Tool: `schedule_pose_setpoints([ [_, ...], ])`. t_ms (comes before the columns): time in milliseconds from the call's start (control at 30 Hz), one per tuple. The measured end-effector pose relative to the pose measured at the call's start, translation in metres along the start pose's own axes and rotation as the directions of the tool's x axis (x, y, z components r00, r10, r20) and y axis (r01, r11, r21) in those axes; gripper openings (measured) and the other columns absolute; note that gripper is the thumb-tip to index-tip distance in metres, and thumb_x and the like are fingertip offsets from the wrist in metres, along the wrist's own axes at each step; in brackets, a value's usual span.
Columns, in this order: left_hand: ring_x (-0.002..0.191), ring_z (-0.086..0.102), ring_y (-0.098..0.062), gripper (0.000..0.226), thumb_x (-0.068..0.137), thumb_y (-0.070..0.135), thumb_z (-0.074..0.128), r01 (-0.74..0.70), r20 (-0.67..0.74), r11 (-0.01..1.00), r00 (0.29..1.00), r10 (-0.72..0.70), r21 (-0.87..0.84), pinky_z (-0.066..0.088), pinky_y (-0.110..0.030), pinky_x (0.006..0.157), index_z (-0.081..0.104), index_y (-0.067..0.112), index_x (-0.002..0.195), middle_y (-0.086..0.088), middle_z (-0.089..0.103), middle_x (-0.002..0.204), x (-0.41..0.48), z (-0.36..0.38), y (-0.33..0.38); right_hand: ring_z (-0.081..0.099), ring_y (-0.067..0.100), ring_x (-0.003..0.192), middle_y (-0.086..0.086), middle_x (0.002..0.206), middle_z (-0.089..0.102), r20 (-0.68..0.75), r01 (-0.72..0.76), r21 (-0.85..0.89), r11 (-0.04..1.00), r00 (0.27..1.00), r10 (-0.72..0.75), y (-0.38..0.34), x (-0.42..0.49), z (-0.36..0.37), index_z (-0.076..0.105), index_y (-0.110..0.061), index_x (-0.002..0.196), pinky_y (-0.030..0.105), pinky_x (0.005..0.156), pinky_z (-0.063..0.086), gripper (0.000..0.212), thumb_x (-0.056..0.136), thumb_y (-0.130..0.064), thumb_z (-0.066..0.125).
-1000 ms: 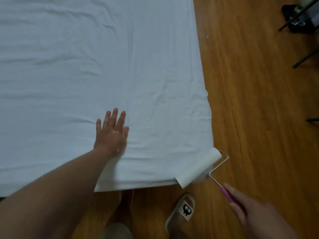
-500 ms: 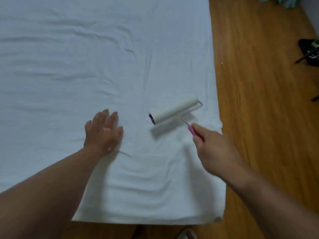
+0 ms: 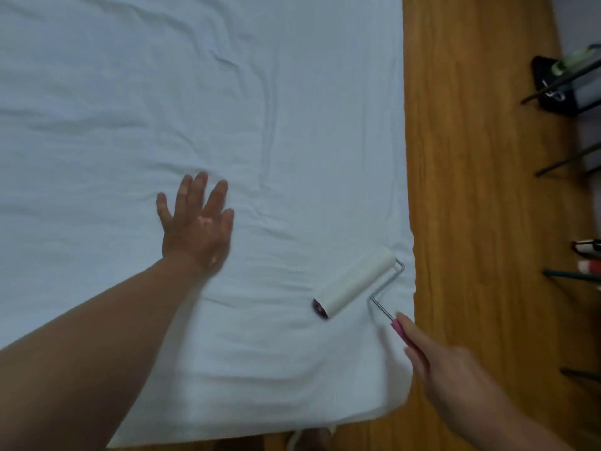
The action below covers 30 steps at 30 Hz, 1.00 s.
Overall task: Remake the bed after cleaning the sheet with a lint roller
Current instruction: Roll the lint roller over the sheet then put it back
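The left hand (image 3: 195,232) lies flat on the creased white sheet (image 3: 162,92), fingers straight and a little spread. At near right, the right hand (image 3: 455,375) grips the pink handle (image 3: 400,332) of the roller (image 3: 354,284), fingers curled round it. The roller's white drum rests on the sheet close to its right edge, slanted, with its dark end toward the near left. Wooden floor (image 3: 471,190) runs along the right, with dark rods (image 3: 562,164) at the far right

White lint roller (image 3: 356,281) flat on wrinkled white sheet (image 3: 162,109), near right edge
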<state>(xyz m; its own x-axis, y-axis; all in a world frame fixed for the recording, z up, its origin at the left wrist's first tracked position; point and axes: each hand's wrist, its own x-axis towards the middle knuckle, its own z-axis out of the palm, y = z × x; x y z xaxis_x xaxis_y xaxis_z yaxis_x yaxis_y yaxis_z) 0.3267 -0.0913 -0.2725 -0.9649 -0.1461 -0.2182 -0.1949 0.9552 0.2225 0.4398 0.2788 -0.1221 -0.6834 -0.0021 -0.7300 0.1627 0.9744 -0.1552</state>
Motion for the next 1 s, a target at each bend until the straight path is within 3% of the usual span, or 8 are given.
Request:
schedule_pose_setpoints([
  [133, 0.154, -0.006, -0.020, 0.058, 0.103, 0.047, 0.029, -0.112, 0.043, 0.993, 0.993, 0.110, 0.028, -0.004, -0.057, 0.121, 0.013, 0.036, 0.158, 0.001, -0.002, 0.168, 0.039, -0.009, 0.039, 0.066, 0.000, 0.077, -0.018, 0.089, 0.073, -0.083, -0.046, -0.070, 0.996, 0.996, 0.040, 0.007, -0.012, -0.054, 0.024, -0.077, 0.128, 0.015, 0.066, 0.050, 0.043, 0.089, -0.064, 0.038],
  [233, 0.153, -0.015, -0.020, 0.062, 0.102, 0.052, 0.023, -0.145, 0.098, 0.989, 0.985, 0.142, 0.023, -0.008, -0.056, 0.121, 0.002, 0.036, 0.158, 0.003, -0.012, 0.167, 0.070, -0.013, 0.079, 0.063, -0.004, 0.072, -0.027, 0.090, 0.069, -0.202, 0.010, 0.113, 0.994, 0.979, 0.013, -0.011, 0.031, -0.103, 0.043, -0.074, 0.116, 0.012, 0.055, 0.043, 0.030, 0.096, -0.051, 0.044],
  [300, 0.152, -0.019, -0.022, 0.065, 0.102, 0.055, 0.021, -0.128, 0.147, 0.992, 0.981, 0.125, 0.011, -0.010, -0.058, 0.119, -0.005, 0.035, 0.158, 0.002, -0.018, 0.166, 0.084, -0.009, 0.107, 0.060, 0.002, 0.069, -0.023, 0.078, 0.064, -0.294, 0.096, 0.178, 0.979, 0.955, -0.041, -0.026, 0.091, -0.136, 0.061, -0.053, 0.105, 0.019, 0.055, 0.040, 0.022, 0.102, -0.046, 0.040],
  [400, 0.150, -0.025, -0.028, 0.067, 0.100, 0.060, 0.013, -0.079, 0.237, 0.993, 0.970, 0.058, 0.084, -0.011, -0.062, 0.118, -0.016, 0.036, 0.155, 0.001, -0.024, 0.164, 0.094, 0.005, 0.128, 0.057, 0.022, 0.070, -0.001, 0.077, 0.063, -0.374, 0.171, 0.129, 0.977, 0.921, -0.112, -0.049, 0.207, -0.193, 0.057, -0.017, 0.088, 0.033, 0.054, 0.034, 0.033, 0.105, -0.036, 0.037],
  [500, 0.150, -0.025, -0.025, 0.067, 0.099, 0.063, 0.011, -0.050, 0.287, 0.991, 0.958, 0.012, 0.125, -0.009, -0.060, 0.119, -0.022, 0.041, 0.153, 0.004, -0.027, 0.163, 0.102, 0.012, 0.124, 0.053, 0.025, 0.083, 0.008, 0.096, 0.056, -0.335, 0.174, 0.038, 0.984, 0.930, -0.152, -0.081, 0.296, -0.240, 0.042, -0.028, 0.075, 0.032, 0.061, 0.042, 0.028, 0.100, -0.017, 0.038],
  [667, 0.150, -0.025, -0.025, 0.067, 0.097, 0.064, 0.009, -0.038, 0.321, 0.983, 0.947, -0.023, 0.182, -0.008, -0.060, 0.118, -0.026, 0.043, 0.150, 0.005, -0.029, 0.162, 0.107, 0.018, 0.125, 0.059, 0.034, 0.094, 0.006, 0.100, 0.055, -0.340, 0.191, -0.029, 0.981, 0.921, -0.189, -0.061, 0.322, -0.213, 0.047, -0.015, 0.112, 0.037, 0.071, 0.044, 0.019, 0.098, -0.012, 0.036],
  [833, 0.151, -0.022, -0.025, 0.066, 0.098, 0.062, 0.010, -0.010, 0.314, 0.975, 0.948, -0.061, 0.221, -0.006, -0.061, 0.118, -0.019, 0.041, 0.154, 0.004, -0.026, 0.164, 0.102, 0.016, 0.130, 0.065, 0.016, 0.066, 0.000, 0.077, 0.067, -0.219, 0.174, 0.309, 0.935, 0.970, -0.108, 0.045, 0.213, -0.125, 0.044, -0.041, 0.128, 0.032, 0.055, 0.050, 0.028, 0.106, -0.046, 0.029],
  [1000, 0.152, -0.016, -0.027, 0.063, 0.100, 0.058, 0.006, 0.014, 0.240, 0.985, 0.969, -0.056, 0.172, -0.003, -0.059, 0.119, -0.011, 0.037, 0.157, -0.001, -0.018, 0.166, 0.045, 0.021, 0.140, 0.065, 0.011, 0.065, -0.008, 0.079, 0.069, -0.044, 0.059, 0.160, 0.985, 0.998, -0.053, 0.140, 0.096, -0.093, 0.030, -0.056, 0.146, 0.029, 0.060, 0.054, 0.045, 0.102, -0.049, 0.035],
])
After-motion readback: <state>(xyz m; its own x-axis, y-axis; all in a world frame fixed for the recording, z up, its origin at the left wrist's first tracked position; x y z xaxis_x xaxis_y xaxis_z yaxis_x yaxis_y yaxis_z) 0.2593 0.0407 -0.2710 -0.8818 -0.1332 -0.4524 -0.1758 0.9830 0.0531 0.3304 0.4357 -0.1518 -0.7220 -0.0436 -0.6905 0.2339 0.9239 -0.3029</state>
